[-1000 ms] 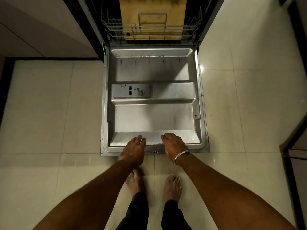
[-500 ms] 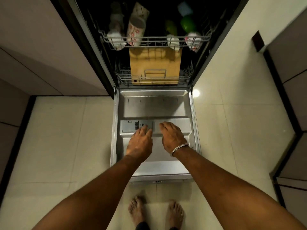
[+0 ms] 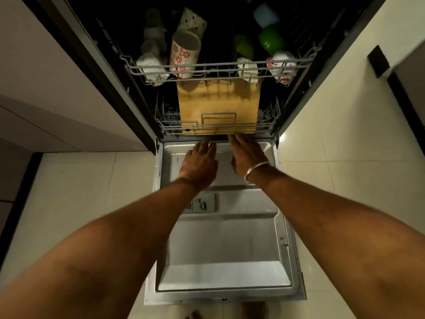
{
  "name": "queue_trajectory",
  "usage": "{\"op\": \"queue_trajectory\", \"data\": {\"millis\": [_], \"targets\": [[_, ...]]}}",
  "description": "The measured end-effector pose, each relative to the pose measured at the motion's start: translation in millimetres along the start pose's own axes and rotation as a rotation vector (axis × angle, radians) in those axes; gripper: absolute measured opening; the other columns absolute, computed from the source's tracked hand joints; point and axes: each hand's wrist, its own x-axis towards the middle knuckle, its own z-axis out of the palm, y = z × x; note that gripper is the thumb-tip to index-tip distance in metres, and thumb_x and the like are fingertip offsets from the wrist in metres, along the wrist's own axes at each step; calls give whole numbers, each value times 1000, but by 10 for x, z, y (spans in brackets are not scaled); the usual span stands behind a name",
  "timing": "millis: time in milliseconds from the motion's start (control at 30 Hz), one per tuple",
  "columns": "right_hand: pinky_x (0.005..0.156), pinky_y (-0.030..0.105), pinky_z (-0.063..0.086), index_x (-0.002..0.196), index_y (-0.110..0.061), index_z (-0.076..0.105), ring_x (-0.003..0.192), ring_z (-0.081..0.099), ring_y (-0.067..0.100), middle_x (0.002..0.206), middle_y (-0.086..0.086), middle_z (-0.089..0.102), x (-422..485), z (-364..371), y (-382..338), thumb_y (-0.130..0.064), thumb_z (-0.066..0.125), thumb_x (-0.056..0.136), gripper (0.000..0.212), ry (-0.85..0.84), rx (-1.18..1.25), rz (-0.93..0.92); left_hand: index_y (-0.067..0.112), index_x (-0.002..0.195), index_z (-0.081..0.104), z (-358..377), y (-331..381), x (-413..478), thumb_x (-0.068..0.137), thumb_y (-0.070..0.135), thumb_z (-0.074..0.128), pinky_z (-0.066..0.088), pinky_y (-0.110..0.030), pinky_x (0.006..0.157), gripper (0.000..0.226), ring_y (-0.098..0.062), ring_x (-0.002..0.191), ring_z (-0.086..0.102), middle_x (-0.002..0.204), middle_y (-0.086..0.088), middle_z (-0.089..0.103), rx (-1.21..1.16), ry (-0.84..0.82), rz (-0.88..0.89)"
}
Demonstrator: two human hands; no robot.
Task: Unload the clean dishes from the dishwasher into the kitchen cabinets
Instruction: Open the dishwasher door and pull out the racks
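Note:
The dishwasher door lies flat open below me. My left hand and my right hand, which wears a metal bangle, stretch over the door's far end. Their fingertips reach the front of the lower rack, with fingers extended and nothing held. A wooden cutting board stands upright in the lower rack. The upper rack holds a flower-patterned mug, white cups, green cups and a blue cup.
Pale cabinet fronts flank the dishwasher on the left, and a pale wall with a dark-edged unit is on the right. Glossy cream floor tiles surround the door. The detergent dispenser sits mid-door.
Both hands moved forward from the door's near edge, across the door, to the lower rack's front. My view tilted up, and the upper rack of cups came into sight.

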Motion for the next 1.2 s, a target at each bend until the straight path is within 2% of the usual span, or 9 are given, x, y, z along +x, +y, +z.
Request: {"op": "queue_trajectory", "data": {"millis": [100, 200, 433, 567, 667, 800, 967, 1100, 1200], "targets": [[120, 48, 25, 158, -3, 19, 150, 19, 36, 163, 18, 19, 426, 25, 194, -17, 65, 89, 84, -10, -43, -26, 17, 163, 13, 14, -41, 491, 106, 37, 47, 25, -50, 125, 69, -33, 156, 12, 171, -11, 9, 55, -2, -6], [121, 50, 22, 159, -5, 9, 154, 9, 35, 167, 17, 7, 800, 66, 336, -24, 63, 91, 90, -58, -74, -11, 15, 162, 18, 31, -70, 894, 106, 34, 48, 26, -52, 123, 66, -33, 156, 13, 171, -12, 10, 86, 15, -31], [122, 48, 20, 161, -11, 2, 155, 3, 30, 168, 11, -1, 1259, 288, 485, -22, 62, 92, 92, -140, -65, 11, 16, 164, 10, 183, -252, 1450, 107, 30, 45, 18, -53, 126, 67, -27, 158, 6, 172, -6, 5, 154, -30, -85], [120, 47, 26, 160, -11, 7, 154, 9, 29, 167, 9, 9, 1402, 353, 570, -21, 64, 89, 92, -147, -71, 17, 17, 163, 13, 218, -314, 1615, 103, 22, 54, 20, -56, 124, 73, -27, 158, 9, 171, -5, 13, 134, -16, -89], [118, 47, 28, 160, -14, 12, 151, 17, 29, 164, 7, 18, 1414, 339, 557, -16, 65, 89, 89, -149, -15, 45, 18, 161, 21, 227, -324, 1632, 98, 18, 60, 30, -54, 120, 74, -29, 153, 22, 165, -8, 27, 104, 20, -87], [110, 49, 38, 154, -14, 30, 139, 35, 35, 150, 11, 35, 1315, 347, 528, -10, 66, 86, 77, -111, -8, 24, 16, 154, 38, 239, -304, 1534, 100, 19, 57, 45, -50, 107, 57, -34, 137, 41, 148, -13, 44, 93, 46, -58], [116, 46, 34, 150, -15, 44, 141, 38, 34, 151, 14, 42, 963, 430, 486, -9, 52, 97, 54, -71, 64, 31, 19, 147, 51, 354, -287, 1200, 103, 16, 54, 53, -46, 96, 45, -35, 121, 56, 134, -13, 55, 18, 46, -47], [103, 45, 45, 136, -14, 60, 127, 52, 38, 133, 17, 58, 650, 373, 336, -7, 51, 95, 42, -32, 56, 33, 21, 137, 62, 401, -203, 880, 101, 10, 55, 56, -40, 80, 38, -35, 98, 67, 120, -14, 64, -56, 98, -108], [98, 44, 50, 126, -18, 68, 118, 58, 39, 122, 17, 64, 418, 340, 240, -9, 53, 95, 35, -45, 55, 60, 24, 137, 65, 388, -121, 621, 99, -1, 55, 56, -37, 87, 47, -31, 103, 68, 124, -10, 68, -53, 109, -62]]}}
